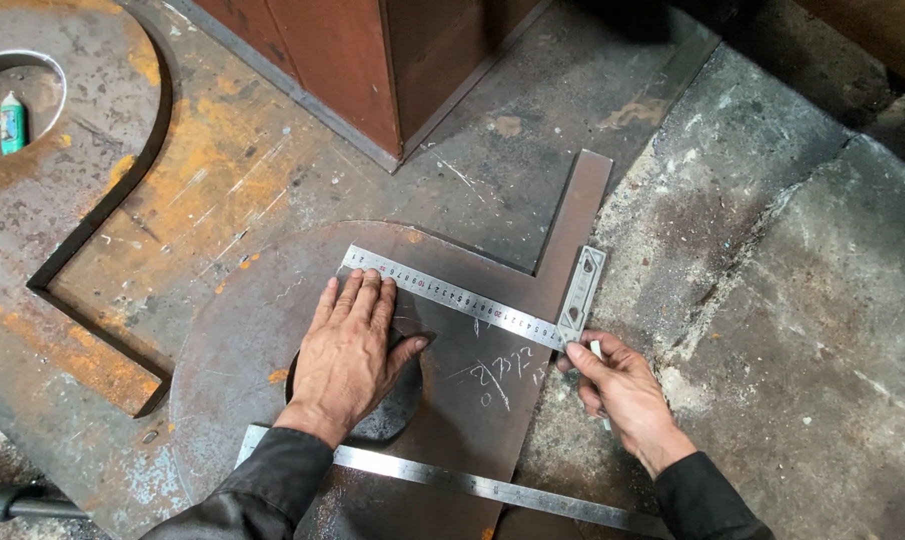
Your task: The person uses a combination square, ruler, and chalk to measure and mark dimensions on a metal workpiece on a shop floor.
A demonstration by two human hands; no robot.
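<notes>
A rusty steel plate with a rounded end and a round hole lies on the floor. A metal try square rests across it, its stock against the plate's right edge. My left hand lies flat on the plate, fingertips pressing the square's blade near its left end. My right hand pinches the blade's right end by the stock and also holds a small white marker stick. Chalk marks are scribbled on the plate between my hands.
A long steel ruler lies across the plate near my wrists. Larger rusty cut plates lie to the left, with a small green-and-white bottle seen through a round cutout. A rust-brown steel box stands at the top; rough concrete floor to the right.
</notes>
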